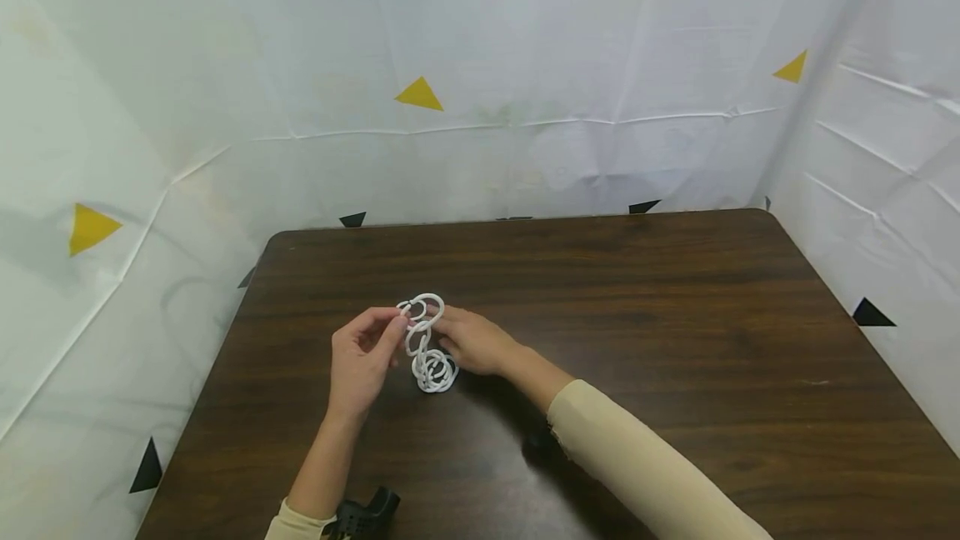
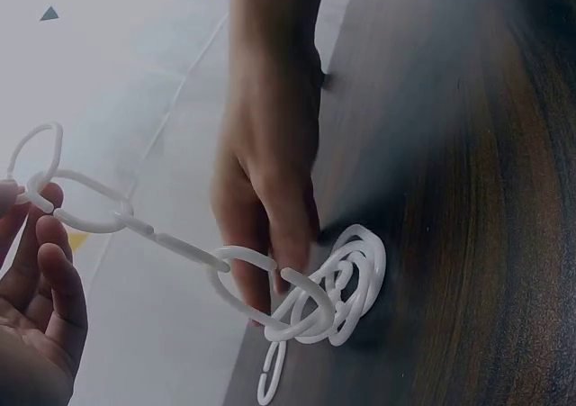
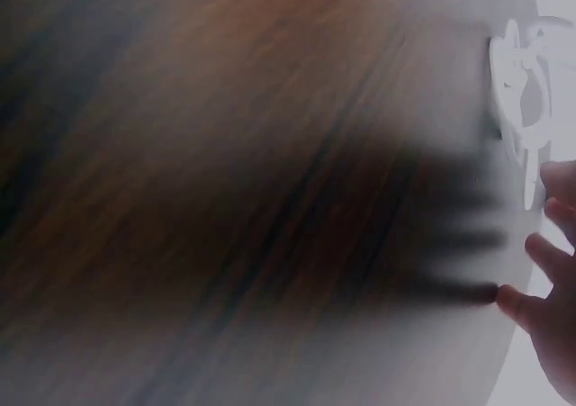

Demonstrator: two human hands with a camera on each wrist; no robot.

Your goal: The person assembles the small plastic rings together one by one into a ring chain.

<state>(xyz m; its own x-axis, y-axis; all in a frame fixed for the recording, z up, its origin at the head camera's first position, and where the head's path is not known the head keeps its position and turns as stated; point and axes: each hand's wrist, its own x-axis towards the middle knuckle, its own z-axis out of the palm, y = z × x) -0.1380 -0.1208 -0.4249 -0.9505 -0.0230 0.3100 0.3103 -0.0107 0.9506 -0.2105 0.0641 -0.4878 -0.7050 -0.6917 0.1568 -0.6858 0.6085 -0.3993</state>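
Observation:
A white plastic link chain (image 1: 433, 388) lies partly heaped on the brown table, its loose end raised. My left hand (image 1: 352, 373) pinches an end link between thumb and fingertips, above the tabletop. From there the raised links (image 2: 184, 250) slope down to the heap in the left wrist view. On the heap's right side is my right hand (image 1: 476, 342), reaching in behind the raised links. Its fingers (image 3: 522, 307) are spread and nearly straight beside the heap in the right wrist view, not curled round any link.
The dark wood-grain table (image 1: 675, 315) reaches back to a white sheet wall (image 1: 525, 40) bearing yellow and black triangles. A black wrist device (image 1: 367, 513) sits by the left sleeve, low in the head view.

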